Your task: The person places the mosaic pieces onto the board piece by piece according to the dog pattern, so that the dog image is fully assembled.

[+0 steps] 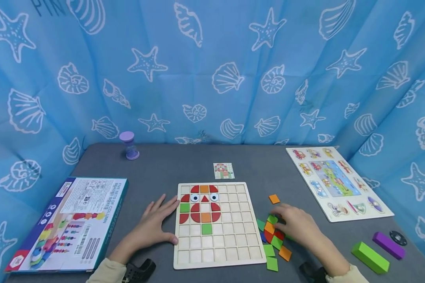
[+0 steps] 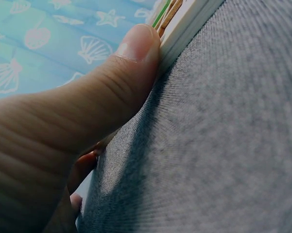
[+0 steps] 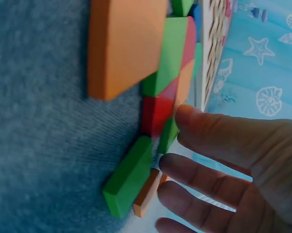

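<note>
A wooden grid board [image 1: 233,239] lies on the table, with red, orange and green pieces and two eye pieces in its upper left squares. My left hand [image 1: 153,227] rests at the board's left edge with fingers spread; in the left wrist view the thumb [image 2: 136,58] touches its side. My right hand [image 1: 299,223] is over a loose pile of coloured tiles right of the board. In the right wrist view, its thumb [image 3: 204,121] is by a green tile [image 3: 168,136], the fingers apart from the thumb, with no tile held between them. A picture card [image 1: 223,171] lies behind the board.
A boxed toy [image 1: 88,204] lies at the left, with a purple sand timer [image 1: 130,146] behind it. On the right are a picture puzzle board [image 1: 322,212], a green block [image 1: 370,257], a purple block [image 1: 388,245] and a black disc [image 1: 398,238]. A blue curtain [image 1: 205,98] hangs behind.
</note>
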The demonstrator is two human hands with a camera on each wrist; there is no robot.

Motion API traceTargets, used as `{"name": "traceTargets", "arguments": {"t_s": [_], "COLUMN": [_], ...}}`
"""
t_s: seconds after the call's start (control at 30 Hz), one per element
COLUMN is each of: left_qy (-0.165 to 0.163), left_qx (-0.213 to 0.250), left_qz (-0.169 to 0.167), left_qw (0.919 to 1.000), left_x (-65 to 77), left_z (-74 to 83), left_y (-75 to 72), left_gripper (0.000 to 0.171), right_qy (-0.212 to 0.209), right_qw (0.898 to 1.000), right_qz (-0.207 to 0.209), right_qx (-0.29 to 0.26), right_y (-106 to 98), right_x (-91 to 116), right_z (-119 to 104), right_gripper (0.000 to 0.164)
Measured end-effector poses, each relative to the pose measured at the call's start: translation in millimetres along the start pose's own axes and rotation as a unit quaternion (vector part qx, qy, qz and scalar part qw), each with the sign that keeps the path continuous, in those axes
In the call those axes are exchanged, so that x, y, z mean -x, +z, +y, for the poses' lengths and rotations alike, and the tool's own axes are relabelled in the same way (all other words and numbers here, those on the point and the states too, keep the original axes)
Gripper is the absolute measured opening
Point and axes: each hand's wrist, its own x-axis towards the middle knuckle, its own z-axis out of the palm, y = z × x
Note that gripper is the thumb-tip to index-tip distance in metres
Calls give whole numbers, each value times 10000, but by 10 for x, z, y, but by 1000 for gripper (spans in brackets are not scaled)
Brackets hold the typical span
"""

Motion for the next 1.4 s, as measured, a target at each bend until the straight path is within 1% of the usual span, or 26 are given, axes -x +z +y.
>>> {"name": "traceTargets", "arguments": {"t_s": [0.1,0.23,0.33,0.5,0.57,0.63,0.73,0.83,0.9,0.97,1.07,1.17,1.3,1.4], "left_qy": [33,85,77,19,-6,-25,-39,-54,-66,-78,-84,-77,-53,-35], "left_qx": [6,50,66,45,33,24,30,36,51,59,57,41,46,64], "left_qz": [5,59,59,34,37,37,41,51,58,53,48,35,14,12], "left_qw": [10000,9999,9999,10000,10000,10000,10000,10000,9999,9999,9999,10000,10000,10000], "left_x": [-1,-6,-7,-10,-10,-9,-5,0,4,7,9,8,2,1], "left_z": [0,16,26,23,15,7,-2,-2,3,11,23,28,27,27], "left_y": [3,0,-1,6,11,16,20,17,12,5,-3,-5,-4,-9], "left_gripper": [111,112,112,112,112,113,113,113,113,113,112,112,111,111], "right_qy": [67,56,-15,-10,-33,-78,-372,-963,-1467,-1971,-2513,-2754,-2804,-2768], "right_qw": [10000,9999,10000,9997,9995,9992,9968,9908,9848,9769,9660,9600,9575,9586], "right_qz": [32,107,94,8,108,311,700,946,927,821,591,512,626,613], "right_qx": [-43,-63,29,244,286,222,33,-72,-115,-111,-137,27,244,281], "right_y": [32,42,33,17,14,14,17,34,57,91,158,229,293,303], "right_x": [-20,-46,-56,-75,-88,-95,-87,-54,-34,-16,-11,-22,-34,-40], "right_z": [19,33,26,-9,-48,-126,-335,-622,-821,-1001,-1216,-1352,-1431,-1468], "right_gripper": [24,24,24,22,22,22,22,22,22,22,23,23,21,20]}}
